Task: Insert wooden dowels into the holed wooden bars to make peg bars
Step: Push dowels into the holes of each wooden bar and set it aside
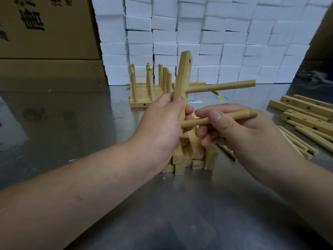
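Note:
My left hand (162,121) grips a holed wooden bar (182,73), held nearly upright above the table. One dowel (221,86) sticks out of the bar to the right. An empty hole shows near the bar's top. My right hand (232,129) pinches a second dowel (232,115) between thumb and fingers, its left tip close to the bar just below my left thumb. Whether that tip sits in a hole I cannot tell. Under my hands lies a stack of plain bars (192,156).
Finished peg bars (149,94) with upright dowels stand behind the hands. Loose holed bars (306,112) and loose dowels (304,139) lie at the right on the steel table (180,204). White foam blocks (216,42) are stacked at the back, a cardboard box (45,27) at the left.

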The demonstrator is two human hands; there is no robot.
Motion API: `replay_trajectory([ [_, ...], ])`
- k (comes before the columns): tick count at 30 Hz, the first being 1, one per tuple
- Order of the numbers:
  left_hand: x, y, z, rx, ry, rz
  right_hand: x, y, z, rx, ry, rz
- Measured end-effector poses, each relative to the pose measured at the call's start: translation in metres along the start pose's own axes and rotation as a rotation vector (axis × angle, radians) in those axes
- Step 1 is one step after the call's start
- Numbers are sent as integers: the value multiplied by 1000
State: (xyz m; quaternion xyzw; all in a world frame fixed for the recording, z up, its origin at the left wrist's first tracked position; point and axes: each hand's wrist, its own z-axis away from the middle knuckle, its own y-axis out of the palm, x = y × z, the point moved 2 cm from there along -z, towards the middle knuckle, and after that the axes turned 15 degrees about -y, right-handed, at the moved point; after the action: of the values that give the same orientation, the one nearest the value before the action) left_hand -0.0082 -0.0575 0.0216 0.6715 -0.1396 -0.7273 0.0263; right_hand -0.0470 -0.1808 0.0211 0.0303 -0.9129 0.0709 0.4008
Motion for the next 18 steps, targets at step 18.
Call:
replay_trajectory([
  [18,-5,-13,-6,-69,-19,18,5,-18,-1,140,135,686],
])
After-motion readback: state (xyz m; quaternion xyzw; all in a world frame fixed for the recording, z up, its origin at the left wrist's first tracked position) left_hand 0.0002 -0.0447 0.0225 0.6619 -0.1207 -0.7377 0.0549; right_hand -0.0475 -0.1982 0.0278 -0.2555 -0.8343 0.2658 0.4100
